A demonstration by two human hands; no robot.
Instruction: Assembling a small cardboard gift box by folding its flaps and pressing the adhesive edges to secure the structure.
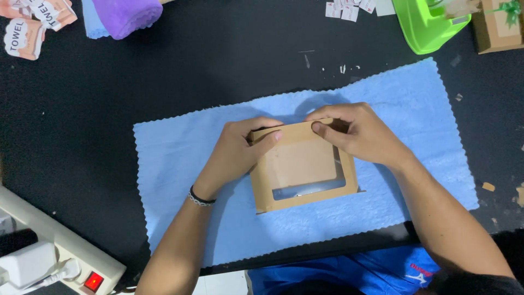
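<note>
We see a brown cardboard window box (pixel 303 166) on a light blue scalloped-edge cloth (pixel 180 164), a black table surface (pixel 82 109), and a bright green plastic container (pixel 426 24).

Probably a small packing workbench: black tabletop (pixel 164 82), labels (pixel 349 10), power strip (pixel 60 246).

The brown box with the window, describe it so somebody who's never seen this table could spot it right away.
On the black table a light blue towel lies spread flat. At its middle sits a small brown cardboard box, gripped by the left hand and right hand at its top edge. Unlike the ribboned brown box at the far right corner, it has a clear window and no bow.
</note>
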